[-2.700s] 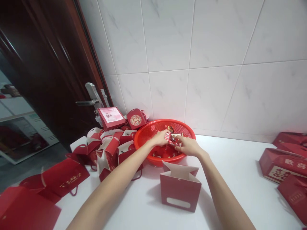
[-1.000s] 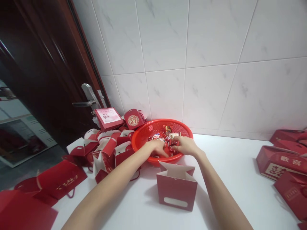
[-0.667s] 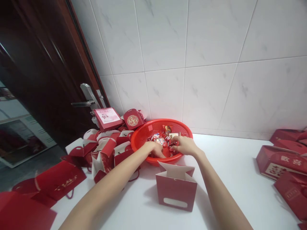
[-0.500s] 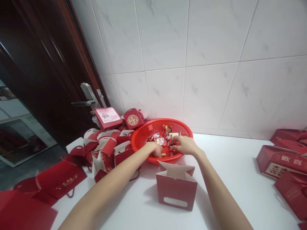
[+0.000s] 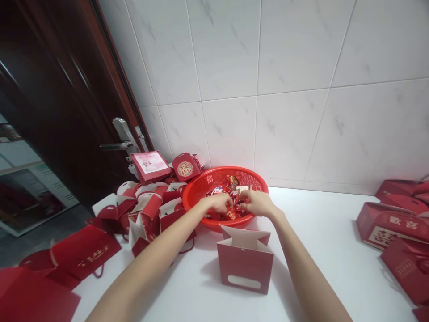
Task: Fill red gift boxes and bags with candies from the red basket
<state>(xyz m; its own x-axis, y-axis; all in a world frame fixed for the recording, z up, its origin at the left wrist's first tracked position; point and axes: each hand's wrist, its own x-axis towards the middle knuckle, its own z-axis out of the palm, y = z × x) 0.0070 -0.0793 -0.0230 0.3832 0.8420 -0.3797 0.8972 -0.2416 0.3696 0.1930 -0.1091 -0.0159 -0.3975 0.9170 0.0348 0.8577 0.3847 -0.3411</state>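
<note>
A red plastic basket (image 5: 196, 197) holds several small wrapped candies (image 5: 233, 180), mostly in red wrappers. Inside it, my left hand (image 5: 221, 203) has its fingers curled down on a red candy packet (image 5: 231, 215) with pale lettering. On the basket's right side my right hand (image 5: 257, 202) reaches in over the rim, its thumb and fingers bent together among the candies. What those fingertips hold is too small to make out. Just in front of the basket, between my forearms, a red paper gift box (image 5: 246, 266) stands upright with its top unfolded.
Many red gift boxes (image 5: 147, 208) crowd the left of the white table (image 5: 308, 223), some with their tops open. More closed red boxes (image 5: 392, 223) stand at the right edge. A tiled wall (image 5: 284, 134) rises behind, and a dark door (image 5: 67, 89) is at left.
My left hand has lifted slightly and shifted right within the basket, and a red packet now shows under its fingers. My right hand has stayed nearly in place.
</note>
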